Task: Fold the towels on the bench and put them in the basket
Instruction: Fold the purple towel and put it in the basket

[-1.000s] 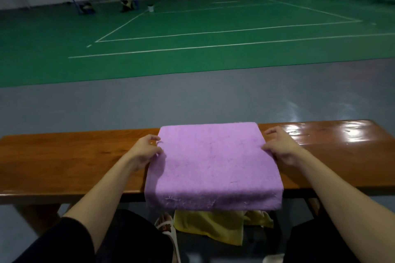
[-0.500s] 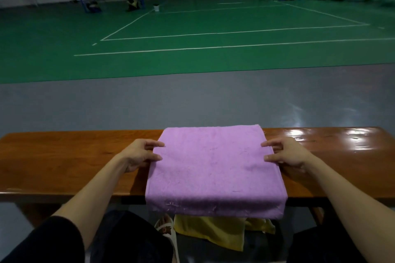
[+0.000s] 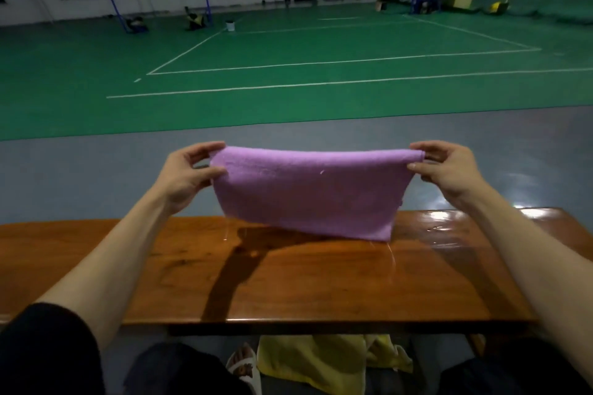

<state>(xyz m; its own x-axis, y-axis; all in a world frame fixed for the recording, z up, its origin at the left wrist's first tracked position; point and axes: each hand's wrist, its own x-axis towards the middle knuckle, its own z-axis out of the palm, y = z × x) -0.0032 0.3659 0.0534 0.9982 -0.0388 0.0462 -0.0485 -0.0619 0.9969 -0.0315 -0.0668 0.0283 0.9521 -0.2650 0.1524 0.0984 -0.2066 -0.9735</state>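
Head view: over the wooden bench (image 3: 288, 282) the folded purple towel (image 3: 308, 192) hangs with its top edge stretched level between the left hand (image 3: 189, 175) and right hand (image 3: 449, 170), each pinching one upper corner between thumb and fingers, probably to keep the layers aligned for another fold; no basket is visible.

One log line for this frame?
left grip: pinches purple towel, top-left corner | right grip: pinches top-right corner | towel: held up, hanging over bench | yellow cloth: under bench | basket: not in view
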